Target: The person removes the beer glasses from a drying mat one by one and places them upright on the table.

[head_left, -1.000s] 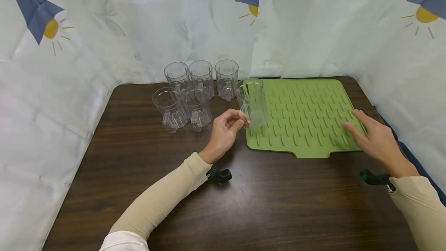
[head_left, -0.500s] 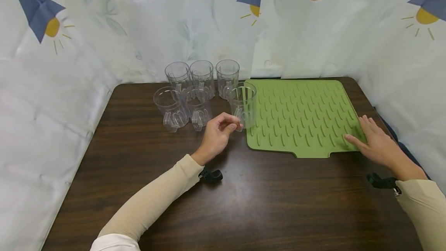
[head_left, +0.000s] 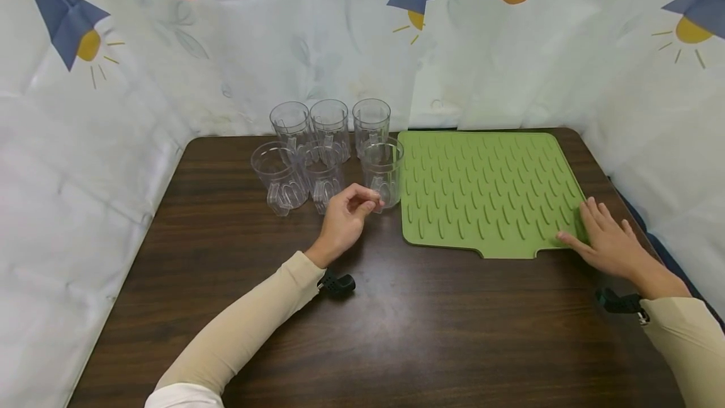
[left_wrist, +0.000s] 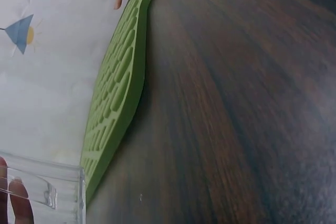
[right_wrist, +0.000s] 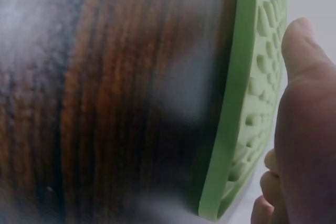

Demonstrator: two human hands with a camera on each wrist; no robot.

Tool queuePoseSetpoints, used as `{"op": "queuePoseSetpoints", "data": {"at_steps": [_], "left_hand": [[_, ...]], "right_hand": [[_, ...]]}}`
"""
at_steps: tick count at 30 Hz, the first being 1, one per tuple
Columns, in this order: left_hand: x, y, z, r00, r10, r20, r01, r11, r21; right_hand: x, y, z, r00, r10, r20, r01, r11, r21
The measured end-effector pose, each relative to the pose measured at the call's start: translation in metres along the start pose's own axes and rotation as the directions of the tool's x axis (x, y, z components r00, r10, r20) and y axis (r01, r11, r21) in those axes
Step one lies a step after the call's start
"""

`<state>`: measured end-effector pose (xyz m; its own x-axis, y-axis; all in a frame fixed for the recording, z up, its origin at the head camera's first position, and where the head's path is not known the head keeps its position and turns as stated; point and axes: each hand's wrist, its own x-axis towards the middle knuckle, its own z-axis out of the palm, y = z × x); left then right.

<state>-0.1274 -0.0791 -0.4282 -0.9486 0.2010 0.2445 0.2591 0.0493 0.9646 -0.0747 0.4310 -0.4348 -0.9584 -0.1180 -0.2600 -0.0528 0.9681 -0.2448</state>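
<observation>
My left hand [head_left: 344, 216] pinches the handle of a clear plastic mug [head_left: 387, 172] that stands upright close to the left edge of the green ridged drying mat [head_left: 487, 187]. Low in the left wrist view, fingers [left_wrist: 22, 203] show beside the clear wall of that mug [left_wrist: 65, 192]. Several more clear mugs are grouped to its left and behind it, including one in the front row [head_left: 320, 172] and one at the back [head_left: 370, 118]. My right hand [head_left: 612, 244] has its fingers spread at the mat's right edge, thumb over the near right corner.
All this sits on a dark wood-grain table [head_left: 442, 326]. A white patterned curtain [head_left: 255, 36] hangs right behind the mugs and the mat and along both sides. The mat's small front tab [head_left: 508, 253] points towards me.
My left hand has brought the mug leftward, off the mat's left part and in beside the other mugs. My right hand has slid slightly nearer to me along the mat's right edge, fingers spreading.
</observation>
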Motion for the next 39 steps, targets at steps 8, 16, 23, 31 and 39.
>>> {"op": "queuePoseSetpoints", "data": {"at_steps": [8, 16, 23, 31, 39], "left_hand": [[0.002, -0.005, -0.002, 0.999, -0.018, -0.038, 0.019, 0.999, 0.031], [0.002, -0.007, -0.002, 0.997, -0.029, -0.078, 0.034, 0.997, 0.068], [0.001, -0.011, 0.000, 0.994, -0.014, -0.107, 0.025, 0.994, 0.104], [-0.007, -0.015, 0.001, 0.993, 0.027, -0.111, -0.012, 0.991, 0.136], [-0.011, -0.021, 0.001, 0.987, 0.083, -0.139, -0.057, 0.982, 0.181]], "right_hand": [[-0.002, -0.001, 0.004, 0.997, 0.020, 0.073, -0.021, 1.000, 0.020], [-0.002, -0.002, 0.007, 0.997, 0.029, 0.077, -0.032, 0.999, 0.030], [-0.002, -0.002, 0.009, 0.998, 0.028, 0.059, -0.030, 0.999, 0.028], [-0.003, -0.003, 0.011, 0.997, 0.040, 0.071, -0.040, 0.999, -0.003], [-0.001, -0.004, 0.014, 0.995, 0.054, 0.084, -0.054, 0.999, -0.001]]}}
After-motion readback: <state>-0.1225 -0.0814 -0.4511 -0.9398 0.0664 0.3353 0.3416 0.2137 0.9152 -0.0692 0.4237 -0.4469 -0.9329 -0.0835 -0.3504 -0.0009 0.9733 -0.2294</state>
